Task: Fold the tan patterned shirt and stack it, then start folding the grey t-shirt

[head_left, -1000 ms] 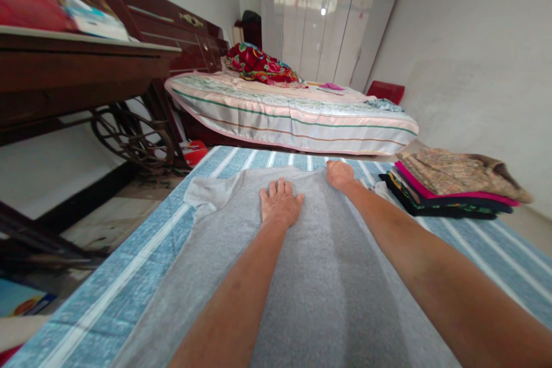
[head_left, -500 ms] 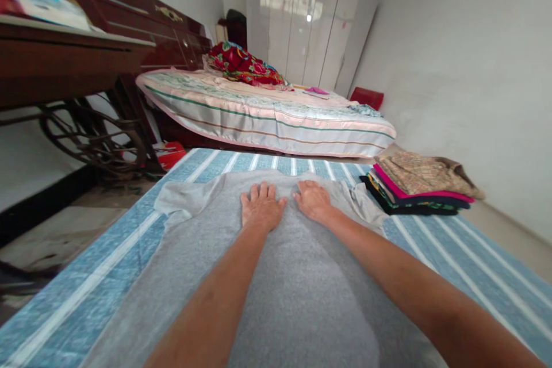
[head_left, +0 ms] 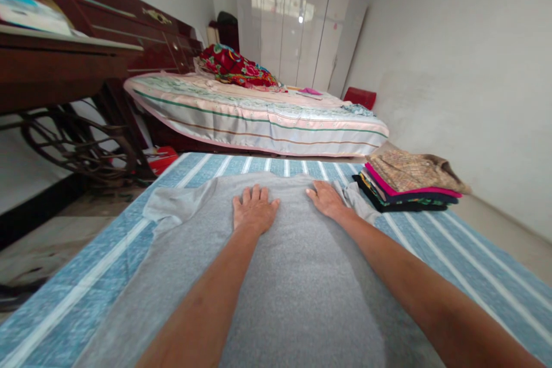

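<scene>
A grey short-sleeved T-shirt [head_left: 297, 276] lies spread out on a blue and white striped cloth [head_left: 107, 247], its neck end away from me. My left hand [head_left: 256, 210] rests flat on the upper part of the shirt, fingers spread. To the right of it, my right hand [head_left: 328, 198] presses palm-down near the right shoulder, fingers stretched out. The left sleeve is laid outward with some creases; the right sleeve looks bunched and is partly behind my right forearm. The shirt's lower edge runs out of view beneath my arms.
A stack of folded clothes [head_left: 409, 181] sits at the right, close to the right sleeve. Beyond the striped surface stands a bed [head_left: 259, 121] with a red floral quilt [head_left: 241, 66]. An old treadle table [head_left: 69, 69] is at the left, by a red container [head_left: 163, 159].
My right hand has slid right across the shirt, widening the gap between my hands. My left hand stays flat on the cloth. The whole view has shifted slightly.
</scene>
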`<state>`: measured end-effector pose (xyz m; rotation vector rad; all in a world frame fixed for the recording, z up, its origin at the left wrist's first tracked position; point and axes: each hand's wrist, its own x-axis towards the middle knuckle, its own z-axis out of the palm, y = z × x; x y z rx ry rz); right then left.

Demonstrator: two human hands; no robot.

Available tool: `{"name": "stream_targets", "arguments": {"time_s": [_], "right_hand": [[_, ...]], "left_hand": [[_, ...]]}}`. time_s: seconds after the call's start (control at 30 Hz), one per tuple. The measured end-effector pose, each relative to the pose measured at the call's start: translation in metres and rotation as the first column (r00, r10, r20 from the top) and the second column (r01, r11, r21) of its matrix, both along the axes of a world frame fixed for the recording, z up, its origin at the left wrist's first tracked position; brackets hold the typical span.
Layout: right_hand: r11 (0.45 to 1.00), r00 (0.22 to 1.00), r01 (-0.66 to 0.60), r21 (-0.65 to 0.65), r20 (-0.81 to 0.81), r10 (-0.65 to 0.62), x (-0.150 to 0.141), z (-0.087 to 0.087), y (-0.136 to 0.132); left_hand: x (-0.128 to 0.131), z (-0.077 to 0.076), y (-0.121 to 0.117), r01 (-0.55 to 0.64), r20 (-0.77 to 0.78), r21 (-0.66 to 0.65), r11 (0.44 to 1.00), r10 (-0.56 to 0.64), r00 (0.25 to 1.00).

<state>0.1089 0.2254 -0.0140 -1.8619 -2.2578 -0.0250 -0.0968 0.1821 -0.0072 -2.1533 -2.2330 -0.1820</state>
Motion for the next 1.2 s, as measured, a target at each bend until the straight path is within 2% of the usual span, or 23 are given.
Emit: {"name": "stream_targets", "arguments": {"time_s": [0.13,0.27,0.6,0.7,0.87,1.03,1.2], "right_hand": [[0.996,0.996,0.085,0.005,0.017,-0.085,0.014,0.005,0.009],[0.994,0.993,0.105,-0.026,0.065,-0.103,0.026,0.003,0.014],[0.998,0.989,0.058,0.007,0.135,-0.058,0.031,-0.004,0.009],[0.999,0.990,0.045,0.030,0.131,-0.048,0.026,-0.001,0.003],[0.999,0.993,-0.049,0.005,0.104,0.049,0.017,0.000,-0.005],[1.000,0.997,-0.028,0.005,0.075,0.028,0.015,0.000,-0.010],[0.998,0.996,-0.065,0.026,0.058,0.064,0.011,0.000,-0.021]], "left_hand": [[-0.001,0.000,0.000,-0.002,-0.005,-0.010,1.000,0.002,1.000],[-0.001,0.000,0.000,0.002,-0.016,-0.001,1.000,-0.002,1.000],[-0.001,-0.001,-0.001,-0.003,-0.017,-0.001,1.000,0.003,1.000],[-0.001,0.000,-0.002,-0.002,-0.015,-0.003,1.000,0.002,1.000],[-0.001,0.000,-0.002,0.004,-0.009,-0.004,1.000,-0.004,1.000],[-0.002,0.000,-0.002,0.004,0.009,0.001,1.000,-0.004,1.000],[-0.005,0.015,0.004,0.041,0.000,-0.051,0.998,-0.041,0.999]]}}
